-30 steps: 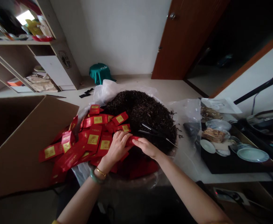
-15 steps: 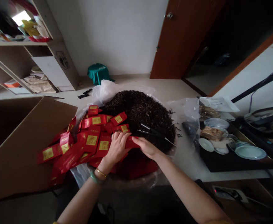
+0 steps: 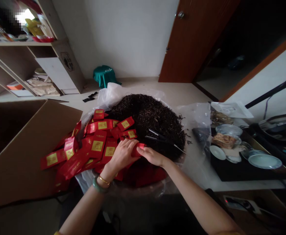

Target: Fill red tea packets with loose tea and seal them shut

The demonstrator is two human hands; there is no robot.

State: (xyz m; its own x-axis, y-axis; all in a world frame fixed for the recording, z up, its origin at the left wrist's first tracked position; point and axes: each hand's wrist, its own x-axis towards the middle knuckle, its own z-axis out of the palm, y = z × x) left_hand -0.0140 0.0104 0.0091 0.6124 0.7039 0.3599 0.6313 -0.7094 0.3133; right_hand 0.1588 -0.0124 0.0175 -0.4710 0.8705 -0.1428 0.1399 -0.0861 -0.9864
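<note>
Between my two hands is a small red packet [image 3: 138, 148], partly covered by my fingers. My left hand [image 3: 125, 152] is closed over its left side, and my right hand [image 3: 153, 156] pinches its right side with the thumb on top. To the left lies a heap of red packets with gold labels [image 3: 97, 146]. Dark, dry loose tea leaves [image 3: 152, 114] are mounded just beyond my hands. Black-handled tweezers [image 3: 164, 139] rest on the leaves, their metal tip pointing right. More red packets [image 3: 143, 178] lie in shadow beneath my wrists.
A large open cardboard box [image 3: 47, 137] stands at the left. Clear plastic sheeting [image 3: 111, 94] surrounds the leaves. On the right, a black tray [image 3: 227, 173] bears bowls and a plastic tub. A teal cloth-covered bin [image 3: 105, 76] stands by the wall, near a brown door [image 3: 182, 49].
My hands stay on the red packet, and my right hand has shifted slightly, its fingers now lying flatter along it. The whole view has moved a little; the heap and tweezers lie as before.
</note>
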